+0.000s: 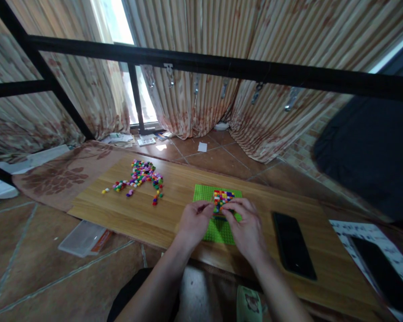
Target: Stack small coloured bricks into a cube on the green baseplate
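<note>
A green studded baseplate (218,231) lies on the wooden board, with a block of small multicoloured toy bricks (223,195) set on its upper middle. My left hand (196,220) is at the left edge of these bricks, its thumb and forefinger pressed together; what they hold, if anything, is hidden. From the right, my right hand (247,223) reaches over the plate. Its thumb and fingertips close in a pinch at the bricks' lower part, and anything between them is too small to make out. Both hands cover parts of the plate.
Loose bricks (143,174) lie in a spread pile on the board's (174,179) left part. A black phone (293,245) rests right of the plate, and another dark phone (383,268) on a patterned sheet at far right. A clear plastic box (83,239) sits on the floor.
</note>
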`<state>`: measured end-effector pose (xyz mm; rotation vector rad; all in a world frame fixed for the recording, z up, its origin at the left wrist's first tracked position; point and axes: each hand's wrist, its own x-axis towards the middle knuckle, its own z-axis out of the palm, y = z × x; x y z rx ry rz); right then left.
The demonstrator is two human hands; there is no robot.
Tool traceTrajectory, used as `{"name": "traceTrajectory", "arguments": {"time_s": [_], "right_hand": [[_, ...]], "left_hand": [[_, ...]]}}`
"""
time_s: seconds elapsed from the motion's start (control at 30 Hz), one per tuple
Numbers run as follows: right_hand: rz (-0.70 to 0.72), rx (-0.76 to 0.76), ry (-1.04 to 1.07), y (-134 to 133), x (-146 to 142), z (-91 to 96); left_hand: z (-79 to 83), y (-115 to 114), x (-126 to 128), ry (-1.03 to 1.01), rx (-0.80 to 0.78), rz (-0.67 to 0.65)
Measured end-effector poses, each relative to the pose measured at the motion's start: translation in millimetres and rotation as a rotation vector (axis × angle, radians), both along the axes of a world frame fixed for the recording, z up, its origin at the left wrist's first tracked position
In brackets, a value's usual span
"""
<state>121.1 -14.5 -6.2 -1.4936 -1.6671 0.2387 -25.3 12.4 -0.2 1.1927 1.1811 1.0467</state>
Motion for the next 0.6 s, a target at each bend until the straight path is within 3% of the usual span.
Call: {"name": "traceTrajectory", "arguments": {"time_s": [0.27,0.6], "right_hand": [[-0.019,0.035,-0.145,1,0,-4.3],[-0.095,-0.021,0.15,6,4,-5.9]], "left_hand": [[1.4,-10,4,0.322,0.145,-0.152],[9.4,-14,6,0.416,0.151,-0.141]]}}
